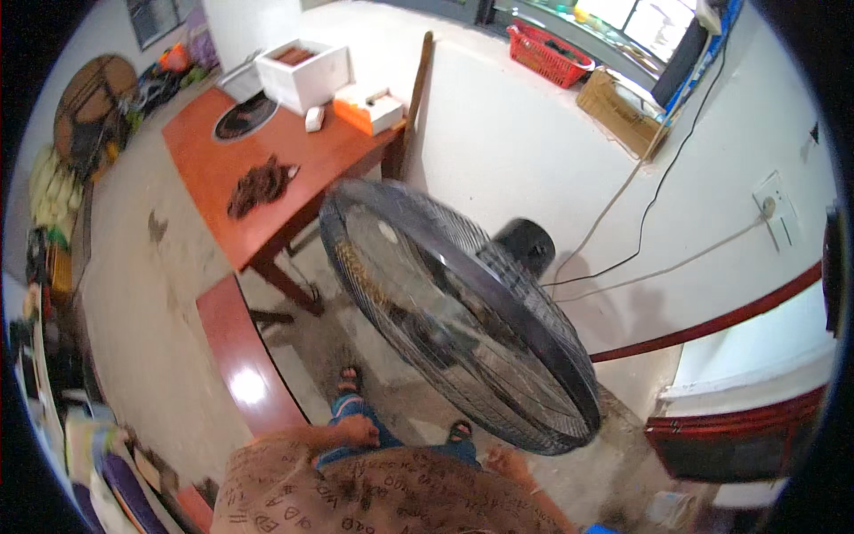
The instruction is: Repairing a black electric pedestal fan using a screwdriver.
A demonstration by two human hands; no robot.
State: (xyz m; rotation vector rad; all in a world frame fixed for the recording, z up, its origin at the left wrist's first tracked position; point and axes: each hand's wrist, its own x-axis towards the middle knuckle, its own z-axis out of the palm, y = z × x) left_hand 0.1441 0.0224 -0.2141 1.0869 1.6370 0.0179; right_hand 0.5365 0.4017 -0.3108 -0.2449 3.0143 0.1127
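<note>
A large black fan (463, 329) with a round wire grille stands tilted in front of me, its motor housing (527, 245) toward the white wall. My left hand (360, 432) is low by my thigh with the fingers curled and nothing in it. My right hand (509, 463) is just below the grille's lower rim, fingers apart and empty; I cannot tell whether it touches the rim. My sandalled feet (349, 381) stand on the concrete floor under the fan.
A red-brown wooden table (307, 156) at the back left carries a white box (302, 71), an orange and white box (369, 109), a dark pile (260, 185) and a round black plate (242, 117). A glossy bench (245, 356) lies to my left. Cables run to a wall socket (774, 209).
</note>
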